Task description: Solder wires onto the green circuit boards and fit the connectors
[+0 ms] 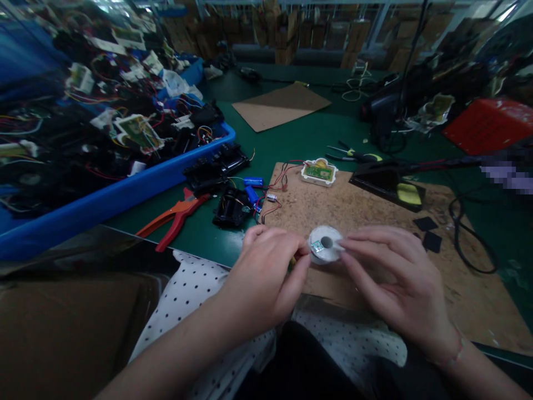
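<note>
A white and silver spool (328, 259), round with a hole in its middle and a small shiny label, is between my hands over the brown board. My right hand (395, 278) pinches its right edge with thumb and fingertips. The fingers of my left hand (270, 272) are closed in a pinch at the spool's left edge. A bit of something yellowish shows under those fingers, too hidden to name. Beyond the spool lies a green circuit board in a white housing (318, 173), with red and black wires running left from it.
Left stands a blue bin (125, 195) heaped with wired parts. Red-handled cutters (177, 216), black housings (231, 206) and blue cylinders (253, 197) lie nearby. A soldering iron stand (385, 186), pliers (353, 154), black squares (432, 241) and a red box (491, 125) are right.
</note>
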{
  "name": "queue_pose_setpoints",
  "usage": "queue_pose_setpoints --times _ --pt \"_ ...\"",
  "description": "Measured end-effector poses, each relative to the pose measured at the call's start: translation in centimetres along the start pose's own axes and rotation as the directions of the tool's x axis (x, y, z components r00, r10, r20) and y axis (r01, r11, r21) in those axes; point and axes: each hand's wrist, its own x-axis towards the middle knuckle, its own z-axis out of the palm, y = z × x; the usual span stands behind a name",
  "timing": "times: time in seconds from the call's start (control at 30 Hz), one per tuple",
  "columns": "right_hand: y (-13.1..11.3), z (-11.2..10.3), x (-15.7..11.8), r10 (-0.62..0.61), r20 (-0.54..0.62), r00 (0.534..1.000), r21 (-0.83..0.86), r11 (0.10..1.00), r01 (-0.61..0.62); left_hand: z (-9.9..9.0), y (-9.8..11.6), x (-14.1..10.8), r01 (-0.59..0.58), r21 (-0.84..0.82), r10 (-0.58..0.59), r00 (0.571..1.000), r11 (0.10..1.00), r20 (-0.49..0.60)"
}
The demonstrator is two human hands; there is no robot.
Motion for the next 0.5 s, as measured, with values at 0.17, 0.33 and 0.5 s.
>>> queue_pose_setpoints --times 0.17,0.33,0.5 --pt "-0.4 1.3 1.7 0.034 0.093 0.995 0.082 0.996 -0.042 0.3 -0.6 -0.5 0.028 -0.056 -0.031 0.999 0.998 -0.045" --pt "0.2 1.7 2.6 0.052 0.176 0.983 0.155 0.985 -0.080 0.7 -1.0 -0.6 0.028 -0.059 -0.033 0.996 0.998 -0.082" --pt "0.7 1.7 2.7 0.045 0.213 0.976 0.197 0.976 -0.088 1.1 -1.2 -0.4 0.046 -0.040 -0.052 0.984 0.998 -0.169"
